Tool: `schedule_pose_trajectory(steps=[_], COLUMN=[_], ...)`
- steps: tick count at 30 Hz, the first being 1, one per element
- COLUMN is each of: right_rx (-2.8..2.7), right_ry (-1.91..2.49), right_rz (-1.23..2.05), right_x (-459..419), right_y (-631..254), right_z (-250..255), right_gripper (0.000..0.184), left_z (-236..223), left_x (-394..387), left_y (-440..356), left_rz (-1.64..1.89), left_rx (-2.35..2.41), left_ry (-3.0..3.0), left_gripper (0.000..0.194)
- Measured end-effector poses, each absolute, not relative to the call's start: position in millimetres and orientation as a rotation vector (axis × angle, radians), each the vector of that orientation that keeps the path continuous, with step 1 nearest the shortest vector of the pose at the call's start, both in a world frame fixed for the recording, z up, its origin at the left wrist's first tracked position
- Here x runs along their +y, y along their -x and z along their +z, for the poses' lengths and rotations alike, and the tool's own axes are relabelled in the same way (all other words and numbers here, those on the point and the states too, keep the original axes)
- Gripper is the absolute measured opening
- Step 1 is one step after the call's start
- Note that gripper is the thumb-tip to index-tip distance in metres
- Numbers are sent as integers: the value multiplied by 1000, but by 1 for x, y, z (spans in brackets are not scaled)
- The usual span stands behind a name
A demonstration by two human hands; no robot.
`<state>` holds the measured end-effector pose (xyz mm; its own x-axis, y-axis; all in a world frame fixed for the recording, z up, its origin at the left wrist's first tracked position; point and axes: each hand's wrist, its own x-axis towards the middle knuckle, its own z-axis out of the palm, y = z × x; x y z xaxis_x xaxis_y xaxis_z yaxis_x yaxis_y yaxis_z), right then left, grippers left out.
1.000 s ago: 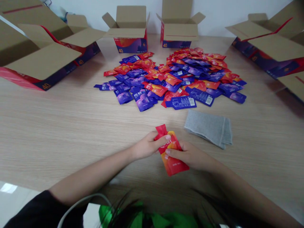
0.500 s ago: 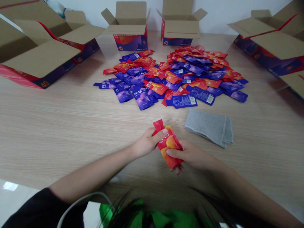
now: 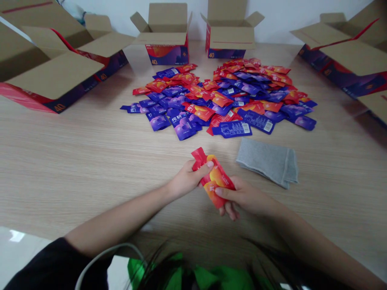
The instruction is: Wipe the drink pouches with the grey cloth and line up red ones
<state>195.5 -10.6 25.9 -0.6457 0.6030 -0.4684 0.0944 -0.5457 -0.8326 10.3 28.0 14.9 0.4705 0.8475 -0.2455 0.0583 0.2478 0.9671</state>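
Both my hands hold one red pouch [image 3: 216, 176] with orange fruit printed on it, tilted above the near part of the table. My left hand [image 3: 191, 176] pinches its upper part, thumb across the front, close below the narrow spout end. Lower down, my right hand [image 3: 238, 194] grips the right edge with its thumb on the front and its fingers underneath. Beyond them lies a loose pile of red pouches [image 3: 198, 110] and purple pouches [image 3: 183, 125], some face up and some with barcodes showing. A folded grey cloth [image 3: 266, 161] rests to the right of my hands.
Open cardboard boxes stand around the pile: a left box [image 3: 77, 88], two back boxes [image 3: 167, 54] [image 3: 226, 53] and boxes on the right [image 3: 341, 76]. All stand on the light wood table [image 3: 75, 161]. A white wall rises behind.
The pouch has shifted slightly up and its lower end has risen a little. My right fingers have spread a bit beneath it. Both hands keep their hold.
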Motion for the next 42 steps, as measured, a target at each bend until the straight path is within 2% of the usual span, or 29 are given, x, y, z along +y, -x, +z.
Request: schedule_pose_trajectory(steps=[4,11,14,18,20,23,26,28,31,33,36,39,40,42], right_rx=[-1343,-1268,-1246,-1393,-1515,-1648,-1830,-2063,-2422,-2468,-2242,-1820,-1690,-1496], right_ry=[1211,1242,1293,1337,1358,1512,1722,1745,1449,1228,1221,1434,1463,1424], right_rz=[2177,2120,2083,2010,1819,1205,672,531,648,808,974,926,932,1074], right_x=[-8,-9,-8,-7,-7,-9,-13,-17,-25,-28,-26,-17,-14,-7], right_y=[-199,-192,-190,-194,-197,-201,-198,-190,-180,-179,-190,-203,-205,-203], right_z=[31,35,31,30,32,34,31,28,26,29,39,49,50,48], right_gripper=[41,33,38,39,33,27,29,36,47,39,22,13,15,29], left_z=[18,12,13,15,16,15,15,14,10,8,10,16,18,23], left_x=[30,30,32,33,33,34,35,34,33,32,30,27,26,23], left_y=[-8,-5,-4,-4,-6,-9,-8,-8,-8,-9,-9,-6,-5,-4], left_rz=[596,568,558,554,559,593,567,568,646,679,652,471,418,359], left_rx=[829,781,661,652,721,667,530,563,754,815,791,714,684,621], left_ry=[-1271,-1299,-1209,-1238,-1251,-1102,-977,-1016,-1052,-1012,-1035,-1134,-1184,-1318], left_gripper=[53,49,34,32,35,39,53,53,44,43,46,50,47,39])
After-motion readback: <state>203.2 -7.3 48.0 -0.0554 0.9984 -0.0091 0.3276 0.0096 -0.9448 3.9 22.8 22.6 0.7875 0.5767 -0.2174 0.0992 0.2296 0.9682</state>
